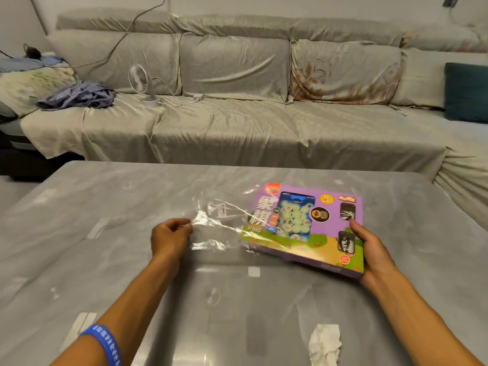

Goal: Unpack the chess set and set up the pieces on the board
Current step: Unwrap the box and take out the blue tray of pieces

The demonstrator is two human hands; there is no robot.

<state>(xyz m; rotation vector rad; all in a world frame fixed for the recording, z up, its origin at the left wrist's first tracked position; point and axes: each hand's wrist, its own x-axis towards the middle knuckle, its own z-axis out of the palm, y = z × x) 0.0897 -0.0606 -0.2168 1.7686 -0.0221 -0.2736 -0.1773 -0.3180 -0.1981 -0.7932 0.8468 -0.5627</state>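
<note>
A blue wristband (104, 344) with pale lettering circles the left forearm at the bottom edge, the nearest thing in view. From there the bare arm runs up and inward to the left hand (171, 237), knuckles up, its fingers (182, 225) curled in and pinching the crinkled edge of a clear plastic wrap (216, 228). The thin, glossy film stretches rightward from that pinch and is still bunched over the left end of the chess set box (306, 228).

Low and right of centre, a crumpled white tissue (324, 344) lies on the surface (105, 202), which is grey, glossy and covered by a taped-down transparent sheet.

The box is flat, rectangular cardboard, purple with a cartoon lawn, a window showing pale round pieces, and bold characters. It sits tilted, right of centre, its near edge raised above the surface. The right hand (375, 257) grips its near right corner, thumb (359, 231) laid flat on the printed top, the other fingers wrapped underneath out of sight.

Beyond stands a sofa (237, 122) draped in wrinkled beige cloth, carrying a small white fan (141, 80).
</note>
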